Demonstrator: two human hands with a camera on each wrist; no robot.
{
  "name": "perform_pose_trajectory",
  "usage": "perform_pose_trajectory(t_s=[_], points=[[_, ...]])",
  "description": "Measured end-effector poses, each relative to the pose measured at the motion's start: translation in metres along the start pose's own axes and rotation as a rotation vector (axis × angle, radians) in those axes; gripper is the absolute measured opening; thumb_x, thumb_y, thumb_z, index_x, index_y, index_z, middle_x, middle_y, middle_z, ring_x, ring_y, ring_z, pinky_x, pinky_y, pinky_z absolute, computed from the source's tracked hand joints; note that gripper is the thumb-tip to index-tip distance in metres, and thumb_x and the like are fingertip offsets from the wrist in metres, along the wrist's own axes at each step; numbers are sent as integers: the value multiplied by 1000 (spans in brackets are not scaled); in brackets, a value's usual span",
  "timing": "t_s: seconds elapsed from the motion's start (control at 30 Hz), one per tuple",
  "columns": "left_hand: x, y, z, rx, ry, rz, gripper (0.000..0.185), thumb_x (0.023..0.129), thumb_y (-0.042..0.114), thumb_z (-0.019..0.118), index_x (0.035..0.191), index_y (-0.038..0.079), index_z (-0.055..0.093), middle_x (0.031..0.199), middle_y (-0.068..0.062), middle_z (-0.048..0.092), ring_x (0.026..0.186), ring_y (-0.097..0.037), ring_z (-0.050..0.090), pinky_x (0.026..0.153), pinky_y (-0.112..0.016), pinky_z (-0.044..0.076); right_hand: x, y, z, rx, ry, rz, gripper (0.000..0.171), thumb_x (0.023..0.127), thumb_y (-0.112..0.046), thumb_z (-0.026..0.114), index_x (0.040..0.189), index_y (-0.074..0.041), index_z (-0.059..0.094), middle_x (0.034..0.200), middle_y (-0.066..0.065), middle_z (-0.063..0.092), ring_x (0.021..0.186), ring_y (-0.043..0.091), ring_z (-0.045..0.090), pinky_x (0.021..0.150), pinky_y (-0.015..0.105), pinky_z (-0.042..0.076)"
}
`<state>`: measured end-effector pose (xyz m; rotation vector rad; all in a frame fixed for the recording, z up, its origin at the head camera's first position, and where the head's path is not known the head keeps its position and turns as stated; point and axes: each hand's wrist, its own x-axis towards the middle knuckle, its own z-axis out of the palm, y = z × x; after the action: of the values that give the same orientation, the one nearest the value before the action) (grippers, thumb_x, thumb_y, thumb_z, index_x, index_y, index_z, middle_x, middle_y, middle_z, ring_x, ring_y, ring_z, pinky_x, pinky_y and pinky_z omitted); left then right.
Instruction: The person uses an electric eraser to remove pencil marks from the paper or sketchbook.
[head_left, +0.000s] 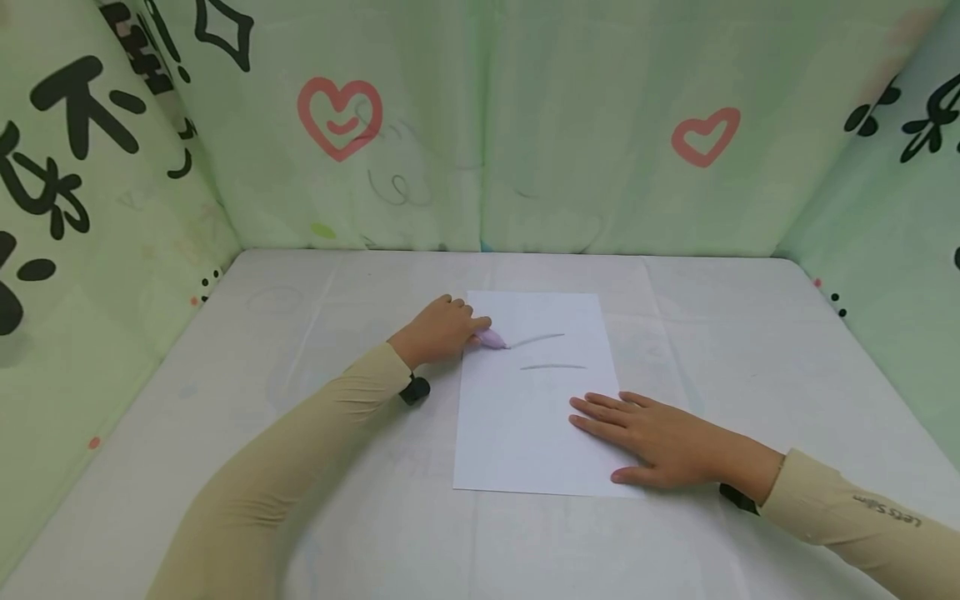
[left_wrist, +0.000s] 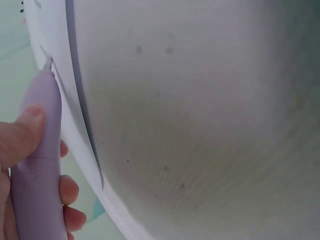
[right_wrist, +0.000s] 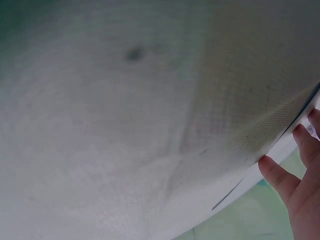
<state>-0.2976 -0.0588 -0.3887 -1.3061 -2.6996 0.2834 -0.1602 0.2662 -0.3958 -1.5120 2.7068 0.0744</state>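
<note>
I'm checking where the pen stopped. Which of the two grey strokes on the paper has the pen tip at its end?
The upper stroke, farther from the person: the purple pen in the left hand touches its left end. The lower stroke lies apart, untouched.

The left hand (head_left: pixel 438 332) covered most of the purple pen (head_left: pixel 491 338) in the head view's centre. In the left wrist view, the frame's lower left edge cut that pen's barrel off. The right wrist view was blurred, with the right hand (right_wrist: pixel 300 175) cropped at lower right.
</note>
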Motion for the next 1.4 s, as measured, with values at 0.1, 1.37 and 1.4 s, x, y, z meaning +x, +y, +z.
perform_pose_trajectory(t_s=[0.1,1.37,1.4], points=[[0,1,1,-4,-18,18,20,94,27,56,110,16,57,85,-9,65,80,-25,60,77,-35,44,0,0,0,1,-1,1,68,93,-53,45,148,-17,28,154,3,30,139,23,33,103,42,27],[2,1,1,-8,-29,-9,22,97,33,49,110,15,50,83,-8,61,81,-24,58,76,-36,45,0,1,-1,-5,2,-5,68,93,-53,46,148,-16,29,154,4,31,139,23,34,102,45,30],[2,1,1,4,-25,-10,22,97,33,49,109,15,51,82,-8,61,80,-24,58,76,-35,44,0,1,-1,-4,1,-5,68,93,-53,46,148,-16,29,154,4,31,139,23,34,102,45,30]])
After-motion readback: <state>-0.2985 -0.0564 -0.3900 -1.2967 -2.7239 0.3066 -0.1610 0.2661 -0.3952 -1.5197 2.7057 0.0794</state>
